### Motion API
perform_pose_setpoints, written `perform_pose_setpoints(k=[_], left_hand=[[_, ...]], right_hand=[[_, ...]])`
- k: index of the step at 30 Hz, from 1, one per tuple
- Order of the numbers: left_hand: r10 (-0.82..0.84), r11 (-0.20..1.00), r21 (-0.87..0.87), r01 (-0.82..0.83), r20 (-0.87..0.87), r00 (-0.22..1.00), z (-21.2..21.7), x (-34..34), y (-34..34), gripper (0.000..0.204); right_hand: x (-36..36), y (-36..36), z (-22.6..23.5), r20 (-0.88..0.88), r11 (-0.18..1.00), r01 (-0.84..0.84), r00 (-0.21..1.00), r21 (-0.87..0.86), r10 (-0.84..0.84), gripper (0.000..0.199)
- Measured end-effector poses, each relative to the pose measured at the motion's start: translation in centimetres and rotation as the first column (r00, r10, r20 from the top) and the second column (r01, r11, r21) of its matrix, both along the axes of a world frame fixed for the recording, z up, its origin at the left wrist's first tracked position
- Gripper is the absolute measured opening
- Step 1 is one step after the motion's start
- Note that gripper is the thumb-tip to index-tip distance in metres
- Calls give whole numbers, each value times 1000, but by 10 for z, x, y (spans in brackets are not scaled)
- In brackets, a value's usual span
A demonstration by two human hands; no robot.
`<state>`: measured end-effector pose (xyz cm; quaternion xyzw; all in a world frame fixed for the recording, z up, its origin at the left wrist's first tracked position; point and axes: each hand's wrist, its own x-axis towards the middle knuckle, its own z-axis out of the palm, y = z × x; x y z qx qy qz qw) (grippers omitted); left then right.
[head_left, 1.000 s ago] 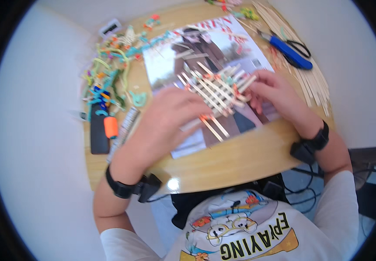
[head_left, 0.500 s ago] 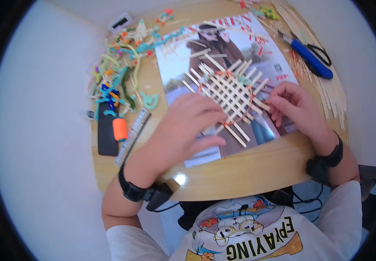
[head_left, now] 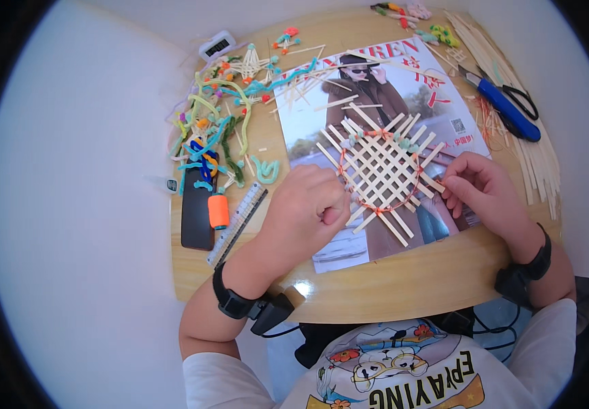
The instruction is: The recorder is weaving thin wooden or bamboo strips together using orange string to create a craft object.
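Note:
A woven lattice of pale flat wooden strips (head_left: 382, 167) lies on a magazine (head_left: 301, 140), with strip ends sticking out all round. Orange thread runs around it in a ring, and small pale-green and pinkish tufts sit along its far side. My left hand (head_left: 311, 204) is curled into a fist beside the lattice's left edge; whatever its fingers hold, if anything, is hidden. At the lattice's right, my right hand (head_left: 478, 191) has thumb and fingers closed at the tip of one protruding strip.
Blue-handled pliers (head_left: 506, 109) and long loose strips (head_left: 526, 150) lie at the right. On the left are tangled coloured pipe cleaners (head_left: 219, 129), an orange thread spool (head_left: 218, 212), a black phone-like slab (head_left: 195, 225) and a clear ruler (head_left: 238, 221). A small white timer (head_left: 217, 46) stands behind.
My left hand has drawn back from over the lattice's near-left edge, and its spread fingers have curled into a fist. My right hand stays at the strip tip. The whole view has shifted slightly.

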<state>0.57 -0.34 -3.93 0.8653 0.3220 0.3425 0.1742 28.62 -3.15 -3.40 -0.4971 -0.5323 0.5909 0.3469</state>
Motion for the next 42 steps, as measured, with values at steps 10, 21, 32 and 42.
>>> perform_pose_setpoints(k=[10,21,32,42], left_hand=[[81,992,-97,-77,40,996,0,-1,1,37],[203,911,-370,-184,12,979,1,2,-6,26],[-23,1000,-10,21,-213,977,5,2,1,18],[65,997,-29,-69,-135,989,1,1,2,23]], right_hand=[[1,2,1,-4,1000,7,1000,-1,-7,10],[3,7,-8,14,993,-68,998,100,67,11],[3,8,-12,32,986,-59,998,154,55,15],[1,4,-9,84,989,-38,996,145,26,15]])
